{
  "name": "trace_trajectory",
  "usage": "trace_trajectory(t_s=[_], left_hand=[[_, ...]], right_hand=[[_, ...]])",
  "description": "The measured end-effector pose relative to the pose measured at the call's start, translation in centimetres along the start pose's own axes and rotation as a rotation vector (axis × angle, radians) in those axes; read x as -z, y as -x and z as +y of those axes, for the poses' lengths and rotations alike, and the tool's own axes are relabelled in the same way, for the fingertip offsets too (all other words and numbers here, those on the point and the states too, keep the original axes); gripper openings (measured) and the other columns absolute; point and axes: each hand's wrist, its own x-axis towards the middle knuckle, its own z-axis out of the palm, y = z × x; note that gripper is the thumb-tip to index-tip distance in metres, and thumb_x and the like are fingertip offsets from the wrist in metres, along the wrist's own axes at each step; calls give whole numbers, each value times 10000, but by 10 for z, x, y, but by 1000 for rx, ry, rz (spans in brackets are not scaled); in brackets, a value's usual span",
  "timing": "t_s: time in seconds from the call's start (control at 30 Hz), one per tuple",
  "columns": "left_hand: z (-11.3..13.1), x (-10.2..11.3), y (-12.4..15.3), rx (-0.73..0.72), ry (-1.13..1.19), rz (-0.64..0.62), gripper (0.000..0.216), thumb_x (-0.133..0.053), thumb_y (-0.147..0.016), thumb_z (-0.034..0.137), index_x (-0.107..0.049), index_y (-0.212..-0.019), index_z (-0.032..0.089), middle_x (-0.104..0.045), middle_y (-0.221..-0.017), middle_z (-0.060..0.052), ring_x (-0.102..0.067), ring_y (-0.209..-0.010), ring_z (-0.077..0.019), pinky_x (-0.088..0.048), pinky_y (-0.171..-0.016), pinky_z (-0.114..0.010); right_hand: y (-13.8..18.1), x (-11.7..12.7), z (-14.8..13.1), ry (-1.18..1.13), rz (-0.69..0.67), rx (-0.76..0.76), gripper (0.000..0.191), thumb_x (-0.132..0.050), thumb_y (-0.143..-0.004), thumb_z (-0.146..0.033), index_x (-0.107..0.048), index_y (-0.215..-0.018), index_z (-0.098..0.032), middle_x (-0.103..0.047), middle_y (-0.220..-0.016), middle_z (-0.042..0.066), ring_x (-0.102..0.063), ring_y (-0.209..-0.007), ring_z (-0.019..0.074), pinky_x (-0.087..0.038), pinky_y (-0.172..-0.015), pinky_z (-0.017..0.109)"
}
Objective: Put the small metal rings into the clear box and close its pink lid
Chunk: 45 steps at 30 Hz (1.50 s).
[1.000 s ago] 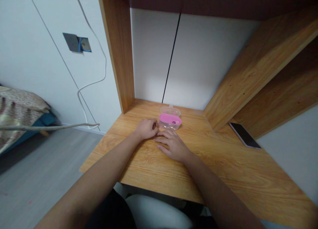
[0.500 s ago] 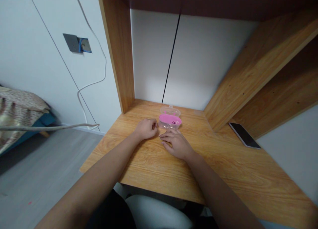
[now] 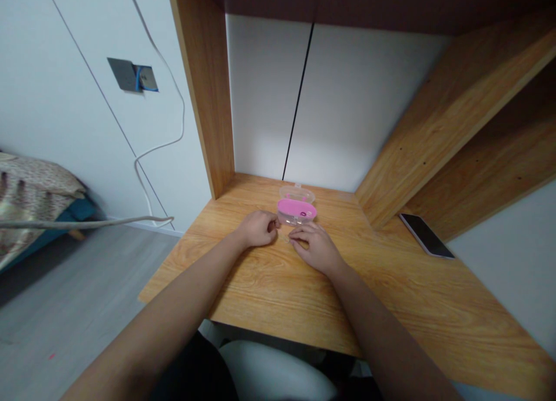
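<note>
A small clear plastic case (image 3: 289, 218) with a pink inside stands near the back of the desk, its transparent lid (image 3: 297, 192) swung open towards the wall. Just left of its front edge rests my left hand (image 3: 259, 228), fingers curled closed; what they hold, if anything, is hidden. My right hand (image 3: 316, 247) is on the desk in front of the case, its fingertips pinched together. At those fingertips shows a tiny pale loop (image 3: 285, 238), too small to name, apparently held at its edge.
A phone (image 3: 426, 236) lies on the wooden desk (image 3: 269, 291) at the right, by the side panel. Upright boards (image 3: 202, 99) frame the desk on both sides. A white cable (image 3: 182, 111) hangs along the left wall, and a white chair (image 3: 273, 372) is below the front edge.
My right hand has drawn a little to the right, widening the gap between my hands and bringing the pale loop into view. My left hand has shifted slightly right.
</note>
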Motion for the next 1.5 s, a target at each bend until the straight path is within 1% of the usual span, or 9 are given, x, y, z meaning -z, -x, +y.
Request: trace_trajectory(t_s=[0.1,0.2,0.3,0.47,0.63,0.83,1.07,1.27,1.5], left_hand=[[-2,0,-1,66,-39,16,245,-568,-749,212,-724,-937,194,-729,-799,-48,-664,-755,-210,-489,-696,-288],[-4,0,-1,92,-77,7,258,-559,-802,263,-746,-969,200,-744,-827,-63,-673,-781,-224,-492,-705,-304],[-4,0,-1,75,-80,-1,271,-545,-839,304,-758,-977,210,-750,-852,-69,-676,-802,-230,-488,-712,-311],[-4,0,-2,79,-70,2,225,-558,-838,314,-745,-893,200,-736,-830,-71,-661,-757,-213,-478,-691,-295],[-6,-3,-2,79,-63,9,207,-565,-827,297,-739,-869,194,-734,-841,-76,-667,-788,-220,-481,-697,-294],[-8,-5,-2,7,-26,17,243,-578,-831,284,-753,-982,211,-734,-876,-70,-671,-821,-218,-492,-746,-303],[-8,-6,-2,17,5,25,168,-608,-798,283,-726,-861,182,-697,-823,-76,-643,-762,-208,-479,-701,-287],[-9,-9,-2,19,83,34,137,-605,-778,251,-697,-845,175,-692,-840,-68,-638,-765,-193,-476,-704,-272],[-5,-5,-1,-5,117,57,113,-590,-787,250,-660,-820,169,-683,-820,-60,-623,-726,-178,-453,-670,-267]], right_hand=[[1,-2,2,8,-15,-35,188,-648,-885,-255,-757,-1037,-242,-720,-1024,66,-623,-997,248,-505,-916,427],[1,-4,2,4,-42,-50,184,-660,-886,-289,-759,-1034,-244,-685,-1008,72,-615,-975,238,-512,-892,411],[1,-4,0,-23,-40,-54,124,-662,-885,-265,-762,-956,-247,-668,-979,62,-610,-962,226,-506,-889,401],[0,-6,-1,-90,-24,-79,40,-675,-863,-212,-711,-854,-227,-682,-957,47,-620,-966,222,-494,-892,387],[-2,-6,-3,-114,11,-72,62,-643,-876,-168,-663,-850,-222,-711,-958,46,-616,-964,226,-484,-884,392],[-4,-11,-5,-155,3,-18,99,-646,-876,-152,-667,-902,-245,-730,-1091,24,-603,-1076,227,-454,-966,409],[-4,-10,-5,-136,-10,-18,86,-661,-849,-151,-674,-865,-235,-729,-911,25,-631,-940,218,-475,-890,387],[-3,-8,-4,-120,6,-51,70,-653,-860,-163,-675,-845,-228,-726,-920,36,-622,-944,226,-476,-871,386],[-3,-9,-4,-97,14,-64,63,-651,-871,-181,-684,-847,-229,-702,-918,44,-609,-956,230,-477,-875,393]])
